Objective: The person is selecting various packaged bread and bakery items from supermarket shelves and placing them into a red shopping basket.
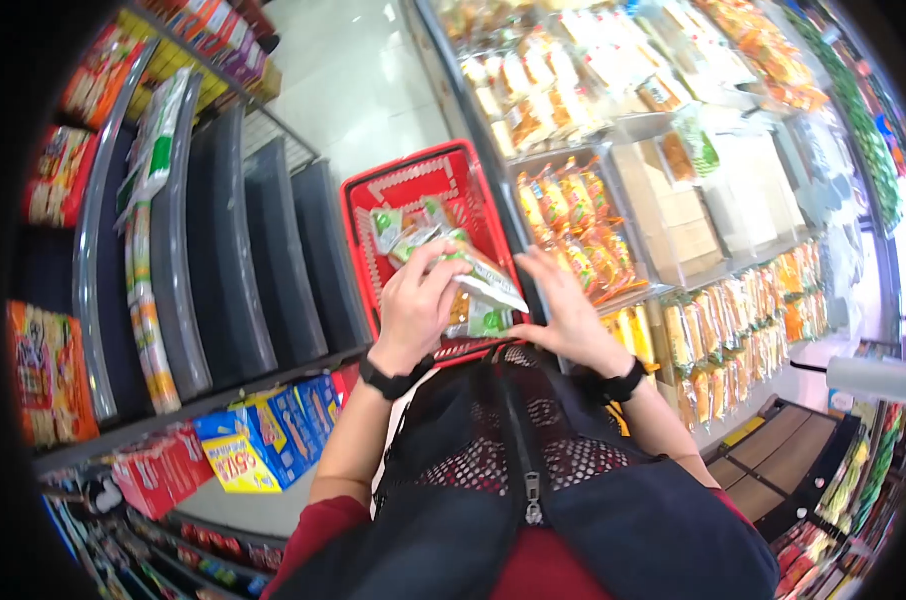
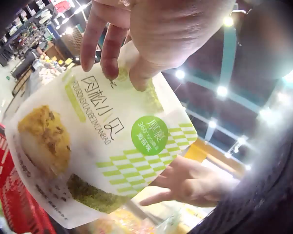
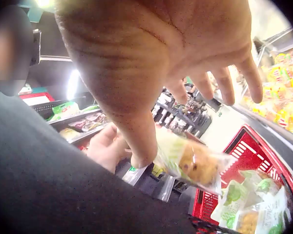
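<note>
My left hand [image 1: 420, 297] pinches the top edge of a white and green bread packet [image 1: 491, 283] above a red shopping basket [image 1: 401, 192]. The packet's front faces the left wrist view, with a printed bun [image 2: 46, 134], a green checked pattern and a round green label [image 2: 149, 135]. To the packet's other side, my right hand [image 1: 570, 318] is spread with its fingers straight and nothing gripped. Its palm and thumb fill the top of the right wrist view, the thumb overlapping the packet there. Several similar packets [image 3: 234, 197] lie inside the basket.
Slanted bakery bins to the right hold wrapped breads [image 1: 578, 205] and a cardboard-lined section [image 1: 663, 200]. On the left stands dark tiered shelving [image 1: 228, 240] with some bagged snacks [image 1: 58, 175]. Blue and yellow boxes [image 1: 268, 435] stand below it. Pale floor [image 1: 358, 90] runs ahead.
</note>
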`<state>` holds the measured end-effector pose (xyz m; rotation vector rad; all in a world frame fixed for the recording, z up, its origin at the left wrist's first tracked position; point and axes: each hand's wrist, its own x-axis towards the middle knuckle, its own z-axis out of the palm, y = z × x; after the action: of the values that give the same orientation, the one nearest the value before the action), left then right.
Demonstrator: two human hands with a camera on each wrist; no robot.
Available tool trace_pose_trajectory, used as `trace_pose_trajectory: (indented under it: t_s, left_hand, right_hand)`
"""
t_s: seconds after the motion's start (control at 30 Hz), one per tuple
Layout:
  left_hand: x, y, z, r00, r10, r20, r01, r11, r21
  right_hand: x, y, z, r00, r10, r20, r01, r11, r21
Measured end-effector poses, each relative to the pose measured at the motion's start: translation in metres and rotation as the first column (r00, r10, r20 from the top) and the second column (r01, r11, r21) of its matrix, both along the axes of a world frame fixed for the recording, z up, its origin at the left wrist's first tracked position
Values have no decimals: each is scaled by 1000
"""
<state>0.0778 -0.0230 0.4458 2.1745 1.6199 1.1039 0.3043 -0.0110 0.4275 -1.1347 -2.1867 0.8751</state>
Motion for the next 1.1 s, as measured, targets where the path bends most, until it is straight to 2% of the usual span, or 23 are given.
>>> trace_pose_trajectory:
  t_s: [0.03, 0.07, 0.13, 0.2, 0.27, 0.3, 0.37, 0.4, 0.43, 0.47, 0.5, 0.53, 0.6, 0.63, 0.7, 0.73, 0.8, 0.87, 0.9, 1.0, 1.03, 1.07, 1.1]
  left_hand:
    - [6, 3, 10, 999, -7, 32, 6, 999, 46]
    - [11, 6, 20, 998, -17, 64, 11, 996, 90]
    - [21, 12, 29, 997, -37, 72, 22, 980, 196]
    - [25, 20, 33, 983, -36, 179, -13, 964, 265]
    - [21, 26, 31, 970, -46, 240, -19, 966, 259]
    - [18, 25, 28, 953, -15, 301, -53, 975, 215]
    - [8, 23, 17, 938, 51, 343, -101, 986, 130]
    - [1, 19, 12, 938, 49, 344, -101, 986, 136]
    - [-6, 14, 6, 929, 114, 352, -140, 989, 49]
    - [-11, 10, -2, 918, 179, 355, -177, 983, -39]
    - [-17, 4, -10, 918, 175, 355, -174, 984, -35]
    - [-23, -1, -19, 902, 221, 371, -204, 975, -84]
    - [-32, -15, -37, 878, 280, 387, -248, 960, -132]
    - [-36, -20, -45, 865, 329, 379, -277, 943, -186]
    - [-45, -30, -62, 858, 391, 335, -324, 916, -237]
    - [-44, -34, -63, 854, 395, 337, -331, 914, -234]
    - [-43, -40, -63, 815, 445, 371, -339, 886, -317]
    - [-42, -42, -64, 806, 454, 381, -351, 883, -310]
    - [-42, -43, -64, 819, 446, 360, -343, 885, -315]
    - [-40, -50, -62, 827, 455, 330, -343, 874, -343]
    - [-42, -50, -68, 841, 437, 319, -339, 885, -319]
    - [-43, -49, -74, 854, 420, 306, -335, 895, -295]
    - [-44, -54, -79, 835, 436, 335, -326, 884, -336]
  right_hand:
    - [-6, 4, 6, 999, 13, -30, -12, 999, 31]
    - [-10, 7, 12, 996, 1, -85, -7, 997, -75]
    - [-9, 12, 19, 994, -48, -97, 54, 997, 61]
    - [-3, 14, 30, 983, -122, -134, 138, 984, 113]
    - [15, 20, 34, 936, -302, -182, 298, 953, -50]
    - [26, 25, 35, 864, -422, -274, 413, 906, -94]
    - [83, 39, 33, 791, -590, -161, 607, 789, 94]
    - [90, 52, 50, 665, -641, -383, 726, 674, 133]
    - [118, 60, 59, 588, -734, -339, 763, 643, -68]
    - [137, 71, 70, 577, -764, -288, 805, 592, 42]
    - [162, 87, 62, 579, -774, -256, 815, 555, 166]
    - [175, 103, 54, 577, -775, -259, 817, 552, 168]
    - [191, 135, 35, 543, -752, -373, 811, 585, -1]
    - [198, 149, 23, 548, -747, -376, 807, 591, 2]
    - [210, 173, -4, 569, -801, -189, 802, 591, -91]
    - [213, 182, -16, 575, -796, -191, 798, 597, -88]
    - [214, 201, -46, 545, -835, -76, 821, 549, -156]
    - [230, 235, -97, 520, -853, -32, 843, 519, -141]
    - [225, 241, -96, 487, -873, 20, 868, 481, -122]
    - [214, 242, -100, 486, -874, 16, 867, 480, -137]
    - [219, 249, -108, 510, -859, 43, 852, 498, -164]
    - [226, 256, -114, 598, -798, 67, 801, 593, -81]
    - [236, 255, -120, 631, -776, 21, 764, 616, -191]
